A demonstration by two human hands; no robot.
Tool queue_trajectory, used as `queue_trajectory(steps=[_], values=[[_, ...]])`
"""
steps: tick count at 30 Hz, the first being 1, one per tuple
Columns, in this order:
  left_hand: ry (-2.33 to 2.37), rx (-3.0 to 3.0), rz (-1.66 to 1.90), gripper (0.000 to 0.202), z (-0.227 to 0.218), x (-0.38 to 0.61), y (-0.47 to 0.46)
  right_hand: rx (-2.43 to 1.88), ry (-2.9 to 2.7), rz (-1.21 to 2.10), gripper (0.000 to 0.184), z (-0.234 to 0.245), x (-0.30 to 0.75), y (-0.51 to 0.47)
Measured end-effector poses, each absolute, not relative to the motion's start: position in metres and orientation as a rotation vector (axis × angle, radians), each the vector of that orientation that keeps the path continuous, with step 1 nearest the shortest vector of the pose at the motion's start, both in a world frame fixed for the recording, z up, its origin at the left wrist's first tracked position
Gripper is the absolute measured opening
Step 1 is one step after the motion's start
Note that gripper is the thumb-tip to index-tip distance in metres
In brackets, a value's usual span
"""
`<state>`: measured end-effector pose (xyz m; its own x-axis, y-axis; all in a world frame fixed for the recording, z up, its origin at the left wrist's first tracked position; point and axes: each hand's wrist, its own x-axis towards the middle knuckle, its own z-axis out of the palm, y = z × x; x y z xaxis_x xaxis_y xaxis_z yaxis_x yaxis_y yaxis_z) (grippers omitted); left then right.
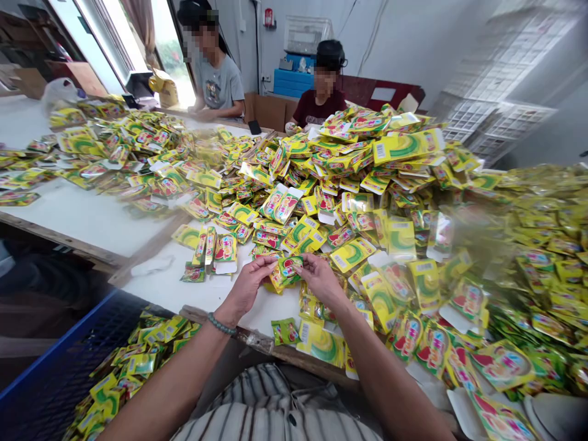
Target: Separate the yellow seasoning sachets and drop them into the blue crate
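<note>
A small green sachet (289, 268) with a red fruit print is pinched between both hands above the white table. My left hand (252, 280) grips its left side, where a yellow part shows; whether that is a separate carton I cannot tell. My right hand (322, 280) pinches the right side between thumb and fingers. Left of them stand small yellow cartons (225, 250) with open white flaps, and a green sachet (193, 272) lies beside these. Another green sachet (285, 331) rests at the table's near edge, next to a flat yellow carton (320, 343).
A high heap of yellow cartons (386, 147) spreads over the table (92, 214). More packets (542, 245) pile up at right. Below left, a blue crate (55, 361) holds yellow cartons. Two people (220, 86) are across the table. White racks (487, 79) stand at right.
</note>
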<state>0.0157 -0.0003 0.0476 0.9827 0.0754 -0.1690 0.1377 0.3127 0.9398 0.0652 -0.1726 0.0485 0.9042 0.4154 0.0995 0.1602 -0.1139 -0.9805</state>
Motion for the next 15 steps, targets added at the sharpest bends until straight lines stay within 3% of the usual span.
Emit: queue_trajectory(steps=[5,9,15], values=[[0.18,1.428,0.017,0.043,0.047,0.016,-0.006,-1.785,-0.525,0.133,0.025,0.039,0.058,-0.174],[0.133,1.46,-0.053,0.041,0.057,0.023,-0.014,-1.614,-0.479,0.087,0.019,0.051,0.052,-0.186],[0.035,2.135,0.298,0.039,0.078,0.063,-0.042,-1.537,-0.164,-0.435,0.024,0.071,0.067,-0.219]])
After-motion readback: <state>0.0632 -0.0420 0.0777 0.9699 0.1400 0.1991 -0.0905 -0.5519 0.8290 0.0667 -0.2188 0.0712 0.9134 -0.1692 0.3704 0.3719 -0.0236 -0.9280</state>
